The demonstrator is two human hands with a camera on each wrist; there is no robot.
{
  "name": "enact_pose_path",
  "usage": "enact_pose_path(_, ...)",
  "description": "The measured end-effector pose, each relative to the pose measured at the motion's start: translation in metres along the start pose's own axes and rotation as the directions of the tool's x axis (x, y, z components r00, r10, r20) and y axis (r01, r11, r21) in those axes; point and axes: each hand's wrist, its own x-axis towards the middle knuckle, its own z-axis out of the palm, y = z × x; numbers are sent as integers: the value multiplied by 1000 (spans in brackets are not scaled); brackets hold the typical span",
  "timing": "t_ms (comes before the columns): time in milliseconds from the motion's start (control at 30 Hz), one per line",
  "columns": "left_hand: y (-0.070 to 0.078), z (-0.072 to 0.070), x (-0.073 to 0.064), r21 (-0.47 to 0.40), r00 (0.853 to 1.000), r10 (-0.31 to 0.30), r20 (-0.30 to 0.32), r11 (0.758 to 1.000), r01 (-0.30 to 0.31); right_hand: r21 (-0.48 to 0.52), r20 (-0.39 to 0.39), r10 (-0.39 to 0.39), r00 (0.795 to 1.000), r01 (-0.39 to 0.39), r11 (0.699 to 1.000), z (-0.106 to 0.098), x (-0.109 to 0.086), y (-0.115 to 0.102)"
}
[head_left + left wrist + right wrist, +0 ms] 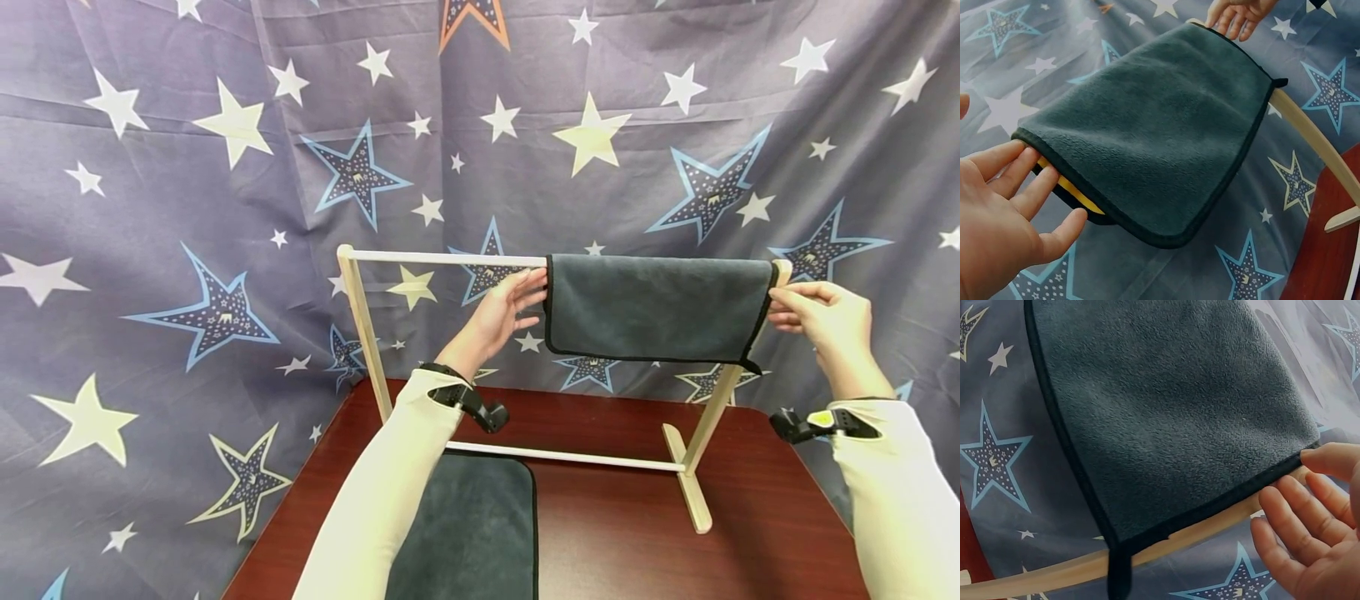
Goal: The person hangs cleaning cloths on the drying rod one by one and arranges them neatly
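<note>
A dark grey microfiber towel point(660, 308) with a black hem is draped over the top bar of a wooden rack point(450, 258), near its right end. Along the towel's left edge, my left hand point(501, 312) touches the hem with extended fingers, the thumb held apart. A yellow strip point(1079, 194) shows between the towel's layers there. My right hand point(828, 321) pinches the right edge between thumb and fingers, close beside the rack's upright. From the lower right corner hangs a small black loop point(1119, 575).
Another dark grey towel point(480, 525) lies flat on the reddish-brown table point(615, 517), partly hidden by my left sleeve. The rack's lower bar point(562, 455) and right foot point(688, 483) stand behind it. A star-patterned curtain point(187, 208) hangs behind everything.
</note>
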Motion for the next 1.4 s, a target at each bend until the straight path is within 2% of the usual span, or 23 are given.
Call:
enact_pose_path(233,-11,-3,-3,38,1000,3,-6,999,-3,51,4,-42,999,42,998,-1,-10,11)
enact_pose_path(367,-19,-8,-8,38,1000,-1,-5,999,2,27,-1,-69,998,69,997,-2,-16,19)
enact_pose_path(633,-45,-23,-23,56,998,-56,-29,997,57,23,21,-84,996,83,996,-4,-33,39)
enact_pose_path(833,-67,-37,-37,79,996,-62,-63,995,67,-43,41,-89,995,91,995,0,-49,61)
enact_pose_path(967,-83,-48,-47,96,991,-89,-102,990,99,-100,67,-81,994,88,991,3,-63,77)
enact_pose_path(1067,-94,-56,-54,134,984,-98,-152,984,118,-154,90,-68,994,81,985,5,-73,89)
enact_pose_path(1200,-104,-69,-63,203,971,-40,-234,975,89,-237,111,-47,993,72,969,8,-86,107)
enact_pose_path(1300,-108,-79,-69,240,949,23,-314,969,56,-305,125,-20,992,58,951,12,-97,122)
enact_pose_path(1400,-109,-92,-75,274,916,64,-397,960,51,-368,121,21,992,25,929,16,-110,137)
